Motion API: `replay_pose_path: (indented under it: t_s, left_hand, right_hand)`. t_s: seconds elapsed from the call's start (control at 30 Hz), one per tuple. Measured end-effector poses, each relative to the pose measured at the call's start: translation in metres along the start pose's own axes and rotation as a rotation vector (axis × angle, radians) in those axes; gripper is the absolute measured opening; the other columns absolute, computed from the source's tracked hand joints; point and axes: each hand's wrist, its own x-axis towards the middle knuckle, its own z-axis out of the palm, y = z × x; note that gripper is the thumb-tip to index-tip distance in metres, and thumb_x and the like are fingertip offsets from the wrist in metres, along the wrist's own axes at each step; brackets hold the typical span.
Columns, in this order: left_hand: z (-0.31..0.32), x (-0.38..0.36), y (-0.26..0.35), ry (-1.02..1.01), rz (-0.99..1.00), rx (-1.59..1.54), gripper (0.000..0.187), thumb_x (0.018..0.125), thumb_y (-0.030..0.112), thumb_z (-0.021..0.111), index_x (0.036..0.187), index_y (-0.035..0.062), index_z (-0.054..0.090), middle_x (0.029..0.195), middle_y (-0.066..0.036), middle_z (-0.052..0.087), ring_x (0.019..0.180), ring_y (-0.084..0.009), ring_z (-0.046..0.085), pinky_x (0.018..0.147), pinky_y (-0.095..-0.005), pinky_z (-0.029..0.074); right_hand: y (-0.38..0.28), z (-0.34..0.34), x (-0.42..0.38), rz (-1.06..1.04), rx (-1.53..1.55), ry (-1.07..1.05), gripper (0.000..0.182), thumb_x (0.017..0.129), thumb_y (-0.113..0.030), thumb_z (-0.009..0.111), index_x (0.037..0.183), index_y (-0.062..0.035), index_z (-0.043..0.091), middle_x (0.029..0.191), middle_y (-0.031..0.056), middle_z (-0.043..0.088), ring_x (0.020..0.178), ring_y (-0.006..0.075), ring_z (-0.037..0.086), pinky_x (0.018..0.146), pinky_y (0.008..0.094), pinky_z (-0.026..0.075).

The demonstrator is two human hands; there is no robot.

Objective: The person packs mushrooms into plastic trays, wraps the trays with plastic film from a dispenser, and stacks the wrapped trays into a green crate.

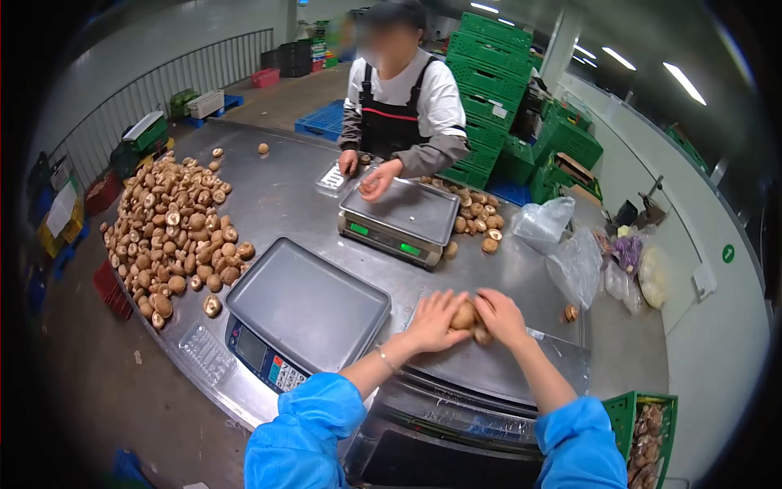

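Note:
Both of my hands are cupped around a small cluster of brown shiitake mushrooms (465,316) above the metal top of a wrapping machine (521,376). My left hand (437,321) presses against the cluster from the left, fingers laid over it. On the other side my right hand (500,316) curves its fingers against the same mushrooms. Whether a tray sits beneath them is hidden by my hands. To the left stands a digital scale with a bare grey pan (309,301).
A large heap of mushrooms (183,228) covers the table's left side. Opposite, a co-worker (407,98) handles a clear tray (332,178) by a second scale (399,216). Plastic bags (574,265) lie at right; green crates (489,81) stand behind. A clear tray (208,355) lies near the left edge.

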Motion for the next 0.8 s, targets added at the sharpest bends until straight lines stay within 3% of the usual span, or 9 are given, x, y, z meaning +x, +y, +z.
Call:
replay_pose_path:
  t_s: [0.2,0.3,0.37,0.43,0.5,0.57,0.63,0.73,0.8]
  left_hand:
    - [0.039,0.008,0.059,-0.316,0.352,-0.210,0.079,0.072,0.051,0.060,0.137,0.0198,0.026,0.134,-0.018,0.033,0.125,-0.0380,0.029,0.102,-0.0510,0.020]
    - [0.036,0.013,0.074,-0.261,0.365,-0.255,0.077,0.071,0.047,0.063,0.133,0.0143,0.031,0.128,-0.019,0.038,0.119,-0.0391,0.033,0.098,-0.0495,0.025]
    - [0.015,-0.022,0.093,-0.065,0.275,-0.191,0.073,0.072,0.041,0.065,0.129,0.0086,0.034,0.120,-0.020,0.044,0.113,-0.0389,0.037,0.095,-0.0480,0.027]
    - [-0.029,-0.064,0.104,0.091,0.138,-0.059,0.061,0.073,0.034,0.065,0.120,0.0042,0.043,0.109,-0.018,0.048,0.104,-0.0362,0.041,0.092,-0.0468,0.029]
    - [-0.061,-0.111,0.102,0.090,0.020,0.262,0.041,0.072,0.029,0.066,0.102,0.0021,0.056,0.097,-0.015,0.052,0.096,-0.0308,0.043,0.086,-0.0429,0.030]
    - [-0.062,-0.143,0.104,-0.019,-0.094,0.468,0.028,0.072,0.029,0.065,0.081,0.0024,0.065,0.087,-0.012,0.054,0.092,-0.0273,0.045,0.083,-0.0397,0.030]
    - [-0.049,-0.150,0.102,-0.063,-0.172,0.527,0.037,0.075,0.040,0.060,0.067,0.0044,0.068,0.080,-0.014,0.057,0.092,-0.0277,0.046,0.080,-0.0406,0.032]
    - [-0.018,-0.133,0.101,-0.090,-0.213,0.584,0.046,0.073,0.051,0.059,0.065,0.0065,0.067,0.067,-0.012,0.060,0.080,-0.0274,0.053,0.074,-0.0409,0.034]
    - [-0.005,-0.124,0.089,-0.076,-0.161,0.361,0.035,0.073,0.040,0.063,0.061,0.0070,0.064,0.058,-0.012,0.058,0.062,-0.0262,0.056,0.064,-0.0397,0.038]
  right_hand:
    - [0.003,-0.046,-0.121,0.507,-0.207,0.081,0.046,0.085,-0.045,0.046,0.113,-0.0106,0.054,0.114,0.0139,0.054,0.103,0.0343,0.051,0.087,0.0434,0.041]
    - [0.025,-0.051,-0.132,0.414,-0.147,0.116,0.052,0.085,-0.045,0.046,0.119,-0.0058,0.050,0.117,0.0162,0.053,0.107,0.0339,0.049,0.094,0.0431,0.034]
    - [0.038,-0.062,-0.157,0.303,-0.124,0.409,0.054,0.083,-0.039,0.053,0.122,-0.0020,0.045,0.114,0.0191,0.053,0.107,0.0340,0.048,0.093,0.0426,0.033]
    - [0.034,-0.103,-0.206,0.347,-0.170,0.495,0.044,0.078,-0.033,0.062,0.110,-0.0041,0.054,0.099,0.0163,0.058,0.096,0.0318,0.052,0.087,0.0413,0.036]
    - [0.061,-0.119,-0.267,0.522,-0.321,0.342,0.027,0.075,-0.033,0.065,0.074,-0.0067,0.064,0.077,0.0110,0.056,0.080,0.0289,0.051,0.075,0.0404,0.036]
    - [0.065,-0.105,-0.299,0.528,-0.548,0.245,0.036,0.076,-0.039,0.062,0.064,-0.0048,0.063,0.076,0.0116,0.056,0.080,0.0288,0.050,0.074,0.0414,0.035]
    - [0.067,-0.084,-0.305,0.489,-0.570,0.188,0.044,0.074,-0.048,0.060,0.063,-0.0058,0.064,0.077,0.0133,0.055,0.082,0.0317,0.049,0.076,0.0433,0.034]
    - [0.074,-0.073,-0.292,0.593,-0.486,0.087,0.041,0.070,-0.045,0.064,0.062,-0.0056,0.064,0.078,0.0124,0.056,0.089,0.0320,0.048,0.081,0.0483,0.031]
    - [0.104,-0.071,-0.296,0.579,-0.094,0.092,0.032,0.069,-0.032,0.066,0.060,-0.0021,0.059,0.068,0.0143,0.055,0.070,0.0315,0.052,0.067,0.0404,0.041]
